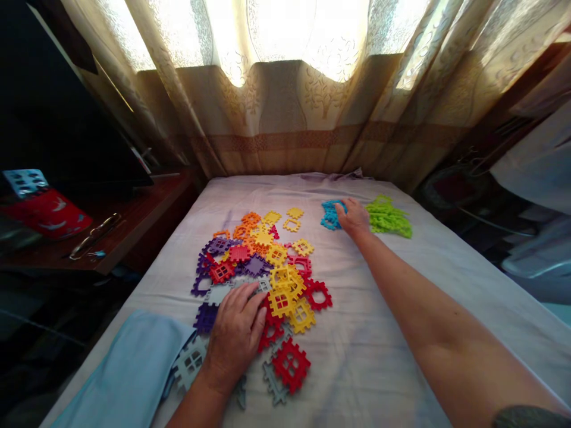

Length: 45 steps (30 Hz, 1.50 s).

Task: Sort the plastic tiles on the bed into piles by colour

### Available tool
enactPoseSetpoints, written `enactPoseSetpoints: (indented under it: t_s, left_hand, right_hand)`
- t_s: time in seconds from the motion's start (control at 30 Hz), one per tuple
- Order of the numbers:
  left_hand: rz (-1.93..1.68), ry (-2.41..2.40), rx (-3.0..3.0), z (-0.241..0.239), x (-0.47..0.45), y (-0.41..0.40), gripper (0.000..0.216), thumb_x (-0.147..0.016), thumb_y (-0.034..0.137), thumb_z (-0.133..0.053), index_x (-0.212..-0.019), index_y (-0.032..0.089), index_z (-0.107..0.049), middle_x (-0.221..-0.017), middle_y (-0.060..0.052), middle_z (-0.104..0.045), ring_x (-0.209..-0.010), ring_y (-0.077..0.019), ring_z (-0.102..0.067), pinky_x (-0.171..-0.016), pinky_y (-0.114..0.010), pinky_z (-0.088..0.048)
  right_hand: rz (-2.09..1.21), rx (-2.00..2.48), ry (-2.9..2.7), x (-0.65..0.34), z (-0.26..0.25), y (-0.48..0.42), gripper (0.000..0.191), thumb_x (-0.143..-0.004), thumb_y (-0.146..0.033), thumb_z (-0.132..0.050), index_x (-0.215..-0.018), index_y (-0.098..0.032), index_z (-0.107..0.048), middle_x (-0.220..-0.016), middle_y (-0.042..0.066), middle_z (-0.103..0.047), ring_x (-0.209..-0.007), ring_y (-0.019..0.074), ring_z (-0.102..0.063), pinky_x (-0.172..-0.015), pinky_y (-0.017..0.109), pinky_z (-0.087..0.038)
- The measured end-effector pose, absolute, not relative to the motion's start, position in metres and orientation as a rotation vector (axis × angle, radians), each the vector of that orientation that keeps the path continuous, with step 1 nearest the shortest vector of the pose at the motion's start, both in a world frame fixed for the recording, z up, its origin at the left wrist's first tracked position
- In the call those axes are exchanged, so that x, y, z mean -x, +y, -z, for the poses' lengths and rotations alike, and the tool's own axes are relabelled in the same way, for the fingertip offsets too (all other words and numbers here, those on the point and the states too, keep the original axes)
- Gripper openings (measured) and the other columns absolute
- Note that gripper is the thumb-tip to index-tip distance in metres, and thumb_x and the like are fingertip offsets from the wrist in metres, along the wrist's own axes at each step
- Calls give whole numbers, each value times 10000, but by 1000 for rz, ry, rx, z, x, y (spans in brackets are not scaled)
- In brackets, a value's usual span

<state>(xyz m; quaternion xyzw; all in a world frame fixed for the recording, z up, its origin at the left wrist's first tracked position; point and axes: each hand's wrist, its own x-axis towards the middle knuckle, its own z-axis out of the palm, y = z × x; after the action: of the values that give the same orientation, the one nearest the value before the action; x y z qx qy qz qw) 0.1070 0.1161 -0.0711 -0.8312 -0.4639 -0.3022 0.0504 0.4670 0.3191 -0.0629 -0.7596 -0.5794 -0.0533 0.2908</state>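
Note:
A heap of flat interlocking plastic tiles (263, 267) in purple, red, yellow, orange and grey lies on a pale sheet (379, 333). My left hand (235, 336) rests palm down on the near side of the heap, its fingers lying on grey and red tiles. My right hand (354, 217) reaches far across to a small pile of blue tiles (330, 215), with its fingers curled onto them. A pile of green tiles (389, 217) sits just right of that hand.
A light blue cloth (129, 374) lies at the near left corner. A dark wooden side table (111, 232) with glasses and a red packet stands on the left. Curtains (285, 107) hang behind the bed. Dim furniture fills the right side.

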Motion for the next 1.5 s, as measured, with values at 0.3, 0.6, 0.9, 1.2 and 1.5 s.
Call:
enactPoseSetpoints:
  t_s: [0.3, 0.6, 0.9, 1.2, 1.5]
  left_hand:
    - [1073, -1446, 2572, 69, -109, 120, 258, -957, 311, -497, -1135, 224, -663, -1260, -94, -665, -1176, -252, -600, -1051, -496, -464]
    - [1597, -1885, 2626, 45, -90, 137, 419, -974, 438, -395, -1171, 166, -644, -1165, -94, -714, -1085, -206, -665, -982, -367, -518]
    - [377, -1817, 2546, 51, -65, 51, 873, -787, 653, -625, -1488, 188, -394, -1594, -183, -307, -1491, -387, -203, -1186, -631, -118]
    - [218, -1864, 2625, 64, -116, 60, 911, -813, 678, -581, -1540, 211, -294, -1627, -189, -202, -1502, -404, -145, -1165, -662, -137]
    - [501, -1669, 2579, 66, -135, 75, 761, -866, 586, -576, -1501, 222, -368, -1588, -182, -316, -1480, -365, -246, -1167, -666, -149]
  right_hand:
    - [-117, 1450, -2064, -405, 57, 141, 599, -867, -570, -552, -1352, -220, -594, -1479, 148, -487, -1344, 293, -467, -1111, 468, -380]
    - [-242, 1399, -2481, -323, 55, 73, 902, -681, -708, -709, -1452, -291, -495, -1583, 175, -326, -1452, 397, -279, -1139, 630, -224]
    - [15, 1594, -2062, -320, 80, 88, 546, -859, -398, -628, -1361, -193, -563, -1473, 184, -488, -1361, 329, -429, -1111, 546, -308]
    - [77, 1494, -1945, -338, 86, 81, 428, -877, -309, -562, -1271, -155, -629, -1359, 178, -588, -1247, 294, -538, -1053, 477, -418]
    - [0, 1528, -1877, -351, 77, 81, 287, -872, -268, -550, -1098, -213, -717, -1203, 108, -689, -1095, 249, -625, -965, 407, -484]
